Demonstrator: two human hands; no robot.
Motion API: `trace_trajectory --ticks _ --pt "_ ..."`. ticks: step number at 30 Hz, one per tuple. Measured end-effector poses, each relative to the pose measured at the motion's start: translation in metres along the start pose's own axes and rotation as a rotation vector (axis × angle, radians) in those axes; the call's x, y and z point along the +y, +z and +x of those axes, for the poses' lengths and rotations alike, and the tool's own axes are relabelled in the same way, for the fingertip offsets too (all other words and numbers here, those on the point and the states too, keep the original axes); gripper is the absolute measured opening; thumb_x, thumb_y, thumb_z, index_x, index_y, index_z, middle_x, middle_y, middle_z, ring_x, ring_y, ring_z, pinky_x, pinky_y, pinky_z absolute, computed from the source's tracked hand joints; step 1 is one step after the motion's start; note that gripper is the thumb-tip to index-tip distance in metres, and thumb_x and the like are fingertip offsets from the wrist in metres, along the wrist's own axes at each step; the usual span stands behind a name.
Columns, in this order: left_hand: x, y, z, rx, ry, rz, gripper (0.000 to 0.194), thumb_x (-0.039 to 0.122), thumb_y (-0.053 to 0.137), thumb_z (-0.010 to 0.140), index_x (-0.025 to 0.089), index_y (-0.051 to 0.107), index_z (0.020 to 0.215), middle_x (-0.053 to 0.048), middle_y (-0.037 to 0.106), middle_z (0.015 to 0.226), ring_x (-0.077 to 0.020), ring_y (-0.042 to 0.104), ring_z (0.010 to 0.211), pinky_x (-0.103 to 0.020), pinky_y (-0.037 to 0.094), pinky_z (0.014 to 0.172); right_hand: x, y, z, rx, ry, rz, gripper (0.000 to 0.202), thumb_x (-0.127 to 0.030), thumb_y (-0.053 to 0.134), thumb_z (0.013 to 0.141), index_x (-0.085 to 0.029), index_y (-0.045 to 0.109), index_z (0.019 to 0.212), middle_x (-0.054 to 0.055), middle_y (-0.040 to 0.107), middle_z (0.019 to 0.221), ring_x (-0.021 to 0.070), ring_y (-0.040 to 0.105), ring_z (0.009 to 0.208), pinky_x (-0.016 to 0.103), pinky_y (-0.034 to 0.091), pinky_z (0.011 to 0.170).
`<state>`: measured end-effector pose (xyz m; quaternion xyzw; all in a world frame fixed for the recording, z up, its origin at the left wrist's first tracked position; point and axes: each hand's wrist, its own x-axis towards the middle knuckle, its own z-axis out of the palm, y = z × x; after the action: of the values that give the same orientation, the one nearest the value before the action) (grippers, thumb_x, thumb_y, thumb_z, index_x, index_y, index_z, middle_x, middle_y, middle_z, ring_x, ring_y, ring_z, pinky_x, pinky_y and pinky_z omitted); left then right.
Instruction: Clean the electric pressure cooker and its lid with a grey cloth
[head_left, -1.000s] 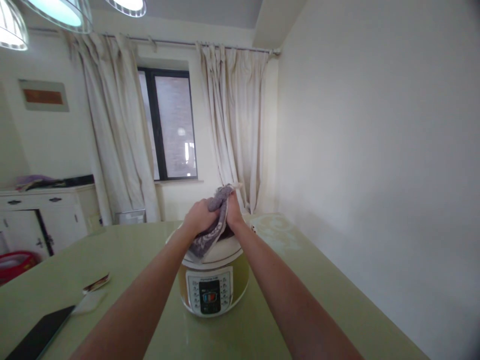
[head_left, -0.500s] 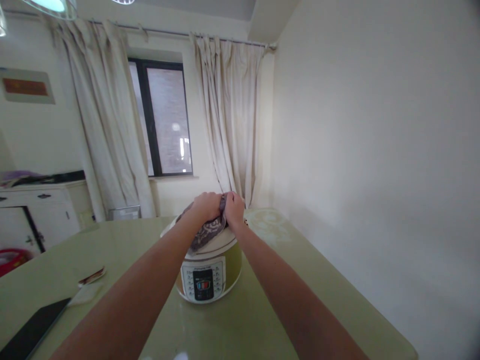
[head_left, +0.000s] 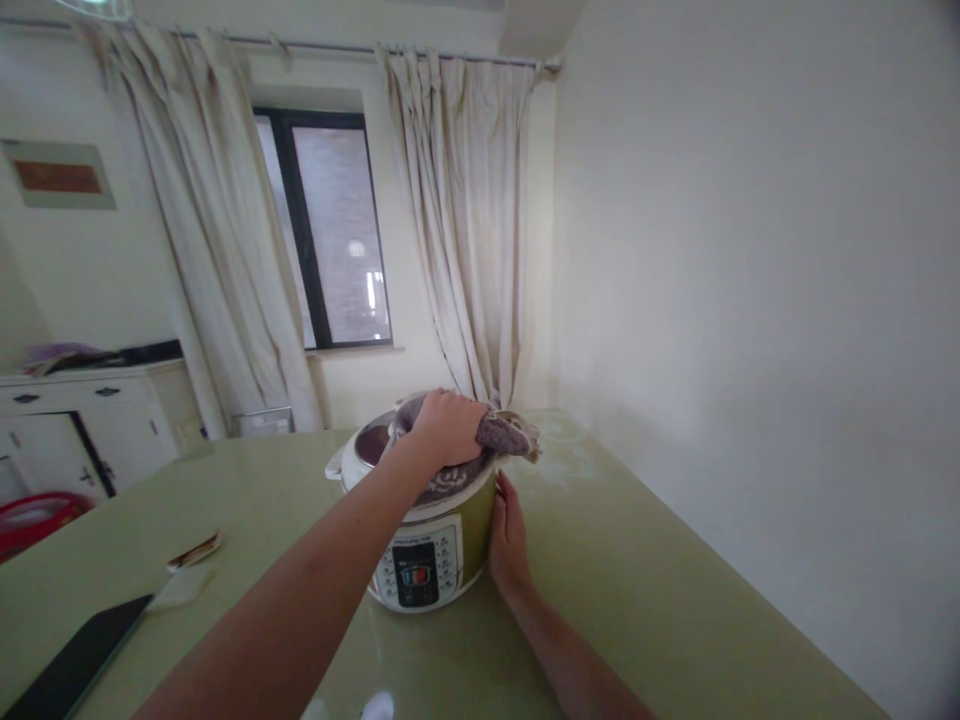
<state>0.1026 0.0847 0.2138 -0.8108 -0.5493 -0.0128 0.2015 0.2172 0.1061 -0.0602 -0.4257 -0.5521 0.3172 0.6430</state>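
Observation:
A round green and white cooker (head_left: 474, 530) with a control panel on its front stands on the green table (head_left: 615, 570). Over its top lies a grey-brown patterned cloth (head_left: 504, 434), bunched toward the right side. My left hand (head_left: 448, 428) is closed on the cloth above the lid. Fingers extended, my right hand (head_left: 510, 535) rests flat against the right side of the cooker, below the hanging end of the cloth. Part of the dark top shows left of the cloth.
A black-bladed knife (head_left: 82, 655) with a pale handle lies at the left front, beside a small reddish packet (head_left: 195, 552). A red basin (head_left: 41, 522) and a white cabinet (head_left: 112, 425) are at far left. The wall (head_left: 750, 300) borders the table's right.
My right hand has let go of the cloth and moved down to the cooker's side. My left hand and the cloth have shifted right, uncovering part of the top. The view has shifted slightly.

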Motion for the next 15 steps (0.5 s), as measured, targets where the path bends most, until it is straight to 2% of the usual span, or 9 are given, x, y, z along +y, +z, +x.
trace_trajectory --ticks 3,6,8,11,15 --pt "0.005 0.002 0.012 -0.036 0.017 -0.023 0.041 0.040 0.070 0.092 0.024 0.081 0.128 -0.017 0.084 0.129 -0.0393 0.078 0.121 -0.053 0.058 0.106 0.011 0.001 -0.010 -0.022 0.036 0.045 0.063 -0.066 0.039 0.110 -0.034 0.069 0.154 0.013 0.068 0.160 0.0368 0.059 0.154 0.055 0.043 0.134" --pt "0.009 0.004 0.028 -0.076 0.034 -0.052 0.047 0.053 0.072 0.092 0.028 0.081 0.130 -0.015 0.083 0.136 -0.0400 0.077 0.125 -0.053 0.058 0.105 0.008 -0.004 -0.008 -0.056 0.045 0.074 0.064 -0.067 0.042 0.109 -0.032 0.070 0.154 0.013 0.068 0.161 0.0382 0.058 0.155 0.058 0.042 0.135" --pt "0.011 0.004 0.037 -0.103 0.055 -0.061 0.049 0.058 0.074 0.090 0.030 0.083 0.129 -0.014 0.083 0.136 -0.0395 0.077 0.125 -0.052 0.059 0.104 0.006 -0.010 -0.005 -0.090 0.063 0.079 0.062 -0.068 0.045 0.107 -0.036 0.071 0.153 0.010 0.068 0.162 0.0386 0.058 0.156 0.057 0.043 0.135" --pt "0.017 0.005 0.042 -0.126 0.090 -0.048 0.040 0.048 0.076 0.090 0.030 0.083 0.125 -0.013 0.084 0.131 -0.0366 0.078 0.122 -0.048 0.059 0.102 0.005 -0.016 -0.001 -0.127 0.074 0.069 0.060 -0.071 0.048 0.105 -0.041 0.072 0.152 0.007 0.070 0.161 0.0383 0.059 0.156 0.057 0.045 0.134" --pt "0.031 0.007 0.030 -0.078 0.140 -0.018 0.032 0.030 0.073 0.093 0.021 0.082 0.122 -0.019 0.082 0.129 -0.0377 0.077 0.123 -0.049 0.058 0.102 0.007 -0.019 0.000 -0.141 0.073 0.068 0.064 -0.074 0.050 0.104 -0.037 0.073 0.151 0.010 0.071 0.158 0.0379 0.061 0.154 0.055 0.048 0.131"
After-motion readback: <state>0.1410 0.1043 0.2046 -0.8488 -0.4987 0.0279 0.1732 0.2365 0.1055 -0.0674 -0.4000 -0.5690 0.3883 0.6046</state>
